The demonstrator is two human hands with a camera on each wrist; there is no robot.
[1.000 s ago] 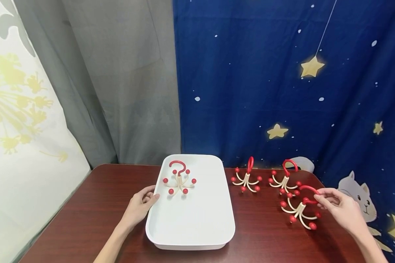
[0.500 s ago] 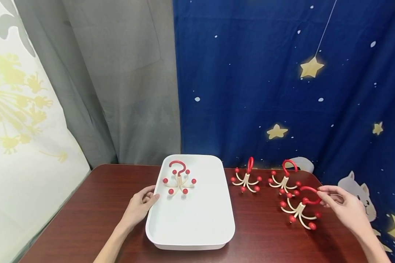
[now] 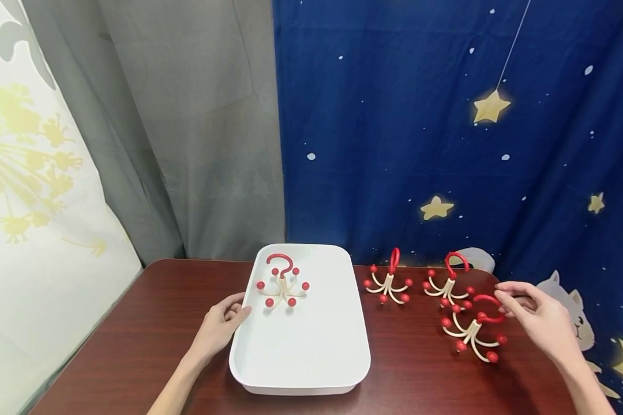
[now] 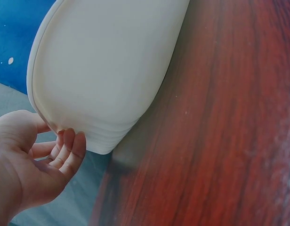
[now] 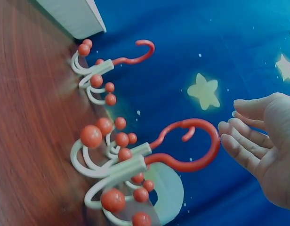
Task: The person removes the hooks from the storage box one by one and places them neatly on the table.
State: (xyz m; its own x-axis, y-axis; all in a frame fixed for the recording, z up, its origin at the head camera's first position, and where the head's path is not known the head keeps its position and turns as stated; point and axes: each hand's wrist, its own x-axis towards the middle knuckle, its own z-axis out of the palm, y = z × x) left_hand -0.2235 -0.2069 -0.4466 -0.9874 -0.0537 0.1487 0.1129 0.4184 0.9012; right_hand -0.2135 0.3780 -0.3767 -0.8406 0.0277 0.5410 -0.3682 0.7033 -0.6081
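Note:
My left hand (image 3: pixel 222 323) grips the left rim of a white tray (image 3: pixel 301 357), thumb over the edge and fingers against the outer wall in the left wrist view. A multi-arm hook hanger (image 3: pixel 282 286), with a red hook and curved cream arms tipped with red balls, stands in the tray's far left part. My right hand (image 3: pixel 540 323) hovers beside the red hook of the nearest hanger (image 3: pixel 474 330) on the table's right side. In the right wrist view its fingers (image 5: pixel 244 146) are loosely bent and hold nothing; whether a fingertip touches the hook I cannot tell.
Two similar hangers stand near the table's back edge: one hanger (image 3: pixel 389 282) just right of the tray, another hanger (image 3: pixel 448 285) close behind the nearest one. A dark red wooden table (image 3: pixel 150 328) carries everything. A blue star-patterned curtain (image 3: pixel 394 144) hangs behind.
My right hand has let go of the nearest hanger's red hook and lifted slightly away from it. The hanger stays standing on the table. My left hand and the tray have not moved.

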